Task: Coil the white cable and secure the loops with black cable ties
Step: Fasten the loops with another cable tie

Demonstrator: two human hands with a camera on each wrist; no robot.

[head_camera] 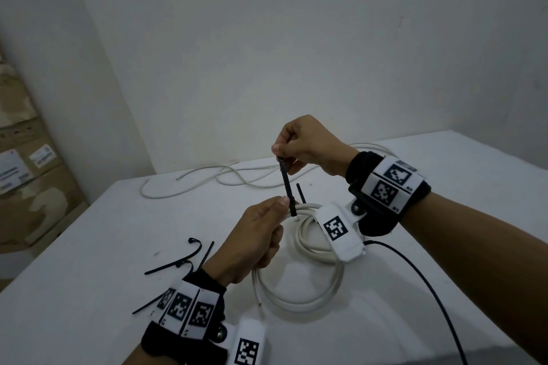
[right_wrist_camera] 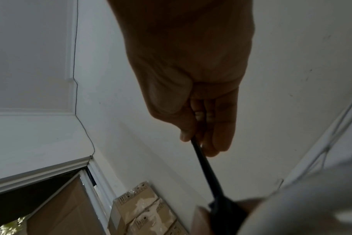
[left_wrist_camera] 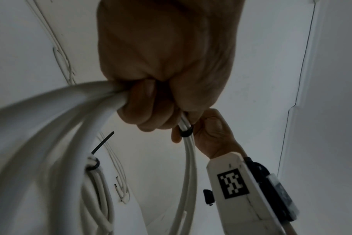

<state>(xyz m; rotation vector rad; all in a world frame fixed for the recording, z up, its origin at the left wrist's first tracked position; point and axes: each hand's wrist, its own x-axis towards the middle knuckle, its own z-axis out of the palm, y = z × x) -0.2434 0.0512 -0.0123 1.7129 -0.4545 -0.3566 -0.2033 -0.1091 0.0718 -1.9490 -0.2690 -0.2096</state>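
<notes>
The white cable lies coiled in several loops on the white table. My left hand grips the bundled loops at the coil's far side, thumb against a black cable tie wrapped round them. My right hand pinches that tie's free tail above the coil and holds it taut and upright. The tie's band circles the strands just past my left fingers. Another black tie binds the coil further round, its tail sticking up.
The uncoiled rest of the white cable trails across the back of the table. Several loose black ties lie at the left near my left wrist. A thin black wire runs from my right wrist. Cardboard boxes stand at the left wall.
</notes>
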